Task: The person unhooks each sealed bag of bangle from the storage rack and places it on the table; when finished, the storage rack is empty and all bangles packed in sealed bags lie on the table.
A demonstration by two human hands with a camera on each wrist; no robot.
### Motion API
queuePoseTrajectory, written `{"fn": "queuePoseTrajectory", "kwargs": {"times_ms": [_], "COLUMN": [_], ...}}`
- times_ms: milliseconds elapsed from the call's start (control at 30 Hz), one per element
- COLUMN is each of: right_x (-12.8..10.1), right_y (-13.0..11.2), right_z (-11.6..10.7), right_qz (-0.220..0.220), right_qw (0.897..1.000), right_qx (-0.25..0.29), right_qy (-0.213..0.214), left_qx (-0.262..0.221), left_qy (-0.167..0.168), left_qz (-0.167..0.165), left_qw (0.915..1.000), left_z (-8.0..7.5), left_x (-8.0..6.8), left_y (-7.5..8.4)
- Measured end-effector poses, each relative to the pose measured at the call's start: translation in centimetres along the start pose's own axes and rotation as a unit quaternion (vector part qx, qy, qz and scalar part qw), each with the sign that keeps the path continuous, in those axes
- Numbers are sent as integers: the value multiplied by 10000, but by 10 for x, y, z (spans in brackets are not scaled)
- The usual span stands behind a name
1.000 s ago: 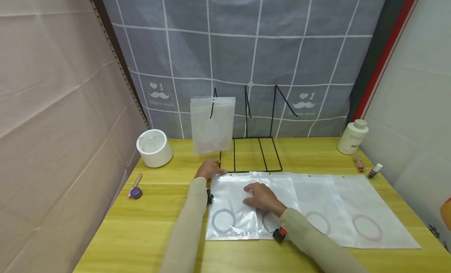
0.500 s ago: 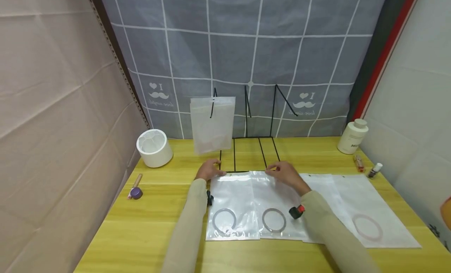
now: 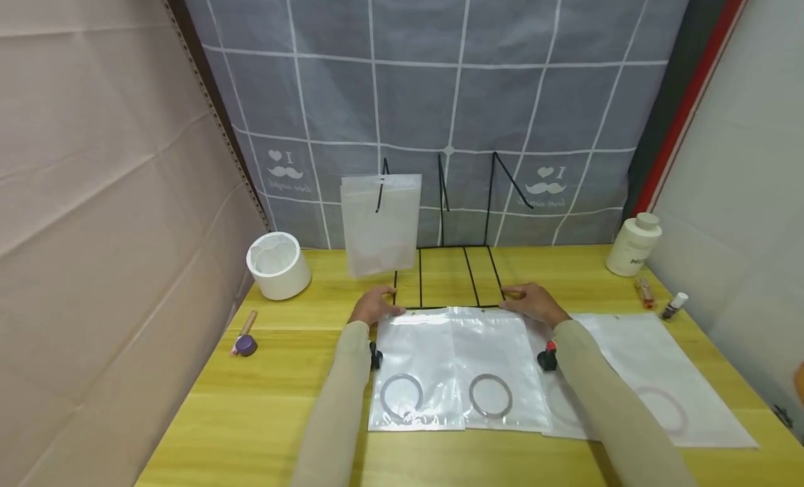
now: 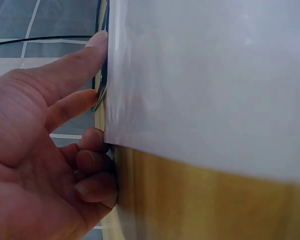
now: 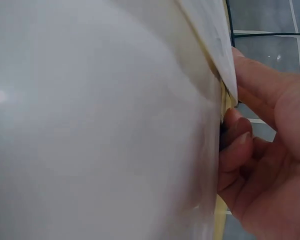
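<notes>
1. Head view: we log a yellow table (image 3: 283, 375) with a black wire rack (image 3: 449, 274) standing at its middle back; all places below are given from that rack.
2. Just in front of the rack's base lie two clear bags side by side, the left bag (image 3: 417, 365) and the middle bag (image 3: 499, 365), each with a ring (image 3: 402, 396) showing near its front edge; the second ring (image 3: 490, 395) sits in the middle bag.
3. Left hand (image 3: 375, 306) rests at the rack's front left corner, on the far corner of the left bag. Left wrist view shows the fingers (image 4: 70, 65) loosely curled, index tip touching the bag's edge (image 4: 190, 75); we see no pinch.
4. Right hand (image 3: 532, 302) rests at the rack's front right corner, at the far corner of the middle bag. Right wrist view shows curled fingers (image 5: 235, 145) against the bag's edge (image 5: 100, 125); whether they pinch it we cannot tell.
5. Further bags (image 3: 647, 375) lie to the right of the rack's front, partly under the right sleeve.
6. One frosted bag (image 3: 381, 222) hangs on the rack's left upright.
7. White round container (image 3: 278, 265) stands left of the rack; a small purple-ended tool (image 3: 243, 335) lies left and nearer us.
8. White bottle (image 3: 633, 245) stands well right of the rack, two small vials (image 3: 659, 298) just in front of it.
</notes>
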State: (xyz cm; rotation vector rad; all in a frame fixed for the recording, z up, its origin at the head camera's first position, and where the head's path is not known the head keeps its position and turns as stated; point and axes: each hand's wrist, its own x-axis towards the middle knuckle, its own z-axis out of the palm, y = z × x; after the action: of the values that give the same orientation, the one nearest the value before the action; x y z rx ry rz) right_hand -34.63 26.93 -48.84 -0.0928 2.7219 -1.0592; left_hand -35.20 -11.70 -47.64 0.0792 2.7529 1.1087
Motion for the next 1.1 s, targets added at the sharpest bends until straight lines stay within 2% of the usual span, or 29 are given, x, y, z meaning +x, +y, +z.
{"fn": "queuePoseTrajectory", "kwargs": {"times_ms": [200,300,400,467,533,567,633,733,767,833,933,1100], "right_x": [6,8,8,7,6,5,4,1,1,-1,-2,0], "right_y": [-1,-1,-3,-4,-5,-6,-5,-4,-3,-2,0,4], "right_z": [3,7,11,14,16,16,14,9,7,3,1,2], "right_qz": [23,-39,-90,-100,-157,-167,-173,-182,-164,-143,-116,-30], "right_qw": [9999,9998,9997,9996,9996,9996,9996,9996,9996,9996,9995,9997], "right_qx": [94,143,184,223,226,229,196,141,150,168,198,190], "right_qy": [90,155,166,144,95,91,97,145,166,195,198,150], "left_qx": [85,220,49,-156,-518,-701,-1126,-1817,-2006,-2167,-2197,-2288], "left_qy": [5,-56,-109,77,501,794,1431,2202,2369,2600,2757,2639], "left_qz": [-3,154,325,417,526,623,881,1441,1617,1925,2182,2364], "left_qw": [10000,9996,9994,9990,9960,9924,9793,9475,9368,9211,9100,9067], "left_z": [-3,-8,-19,-30,-43,-50,-63,-79,-83,-90,-96,-96], "left_x": [5,8,6,3,-3,-5,-9,-10,-9,-7,-3,-1], "left_y": [-8,-16,-22,-26,-27,-27,-24,-14,-10,-1,9,22]}}
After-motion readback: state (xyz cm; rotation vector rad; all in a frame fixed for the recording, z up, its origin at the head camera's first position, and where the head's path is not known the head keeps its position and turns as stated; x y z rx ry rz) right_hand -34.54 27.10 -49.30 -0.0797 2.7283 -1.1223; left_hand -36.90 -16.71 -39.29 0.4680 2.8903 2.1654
